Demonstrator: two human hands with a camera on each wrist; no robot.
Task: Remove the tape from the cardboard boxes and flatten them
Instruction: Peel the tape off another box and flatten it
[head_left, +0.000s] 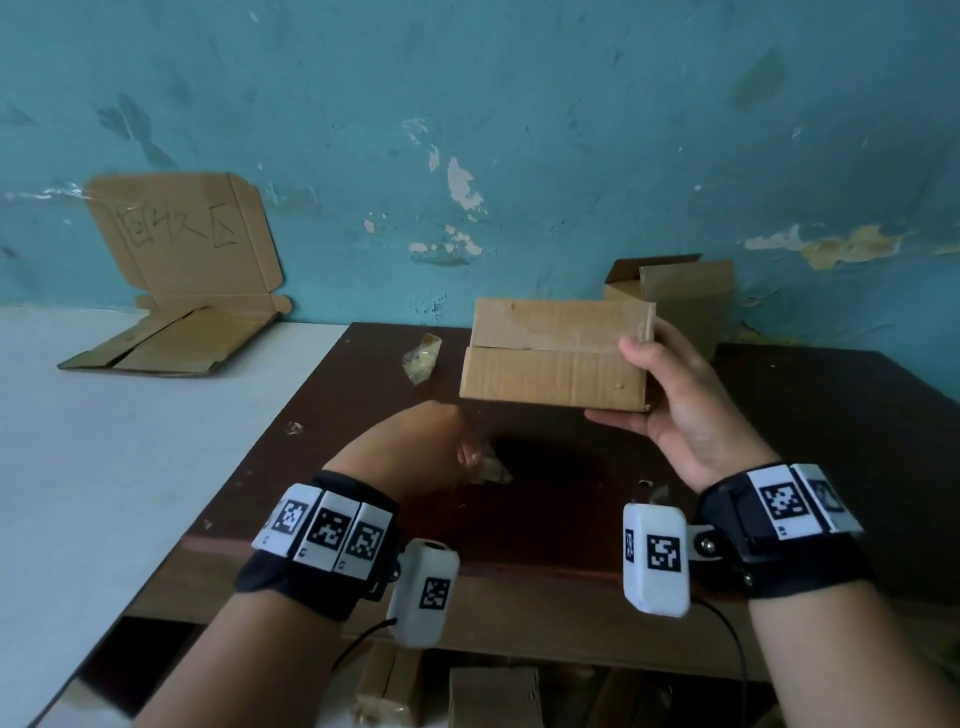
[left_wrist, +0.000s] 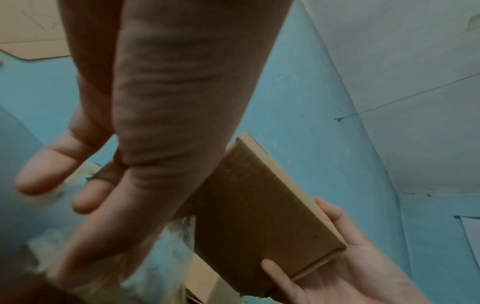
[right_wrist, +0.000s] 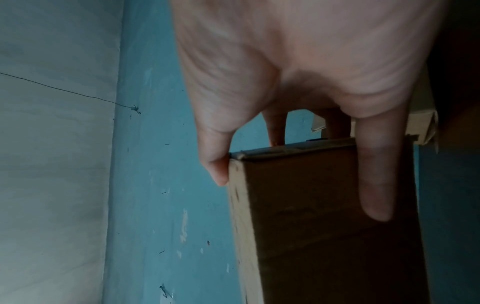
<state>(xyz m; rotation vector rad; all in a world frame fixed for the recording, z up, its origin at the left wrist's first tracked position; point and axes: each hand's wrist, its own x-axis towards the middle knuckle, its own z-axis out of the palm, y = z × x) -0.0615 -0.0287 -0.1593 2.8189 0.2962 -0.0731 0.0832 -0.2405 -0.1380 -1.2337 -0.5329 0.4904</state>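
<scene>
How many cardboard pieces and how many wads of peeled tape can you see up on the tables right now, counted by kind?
Cardboard boxes not yet flat: 2, the held box and the open box by the wall.
Flattened cardboard: 1, the flattened box; the cardboard sign leans above it.
Tape wads: 2, the far tape wad and the near tape wad.
Total: 6, counting the sign.

The only writing stands on the flat cardboard sheet (head_left: 182, 234) that leans against the blue wall (head_left: 519, 104) at the far left, behind the white table (head_left: 104, 467). Three large characters are drawn by hand in dark pen across its face; they look like 回收区, though the strokes are faint. The wristbands (head_left: 324, 530) and the white camera housings (head_left: 655, 556) carry black-and-white square code markers, which hold no letters that can be read.
</scene>
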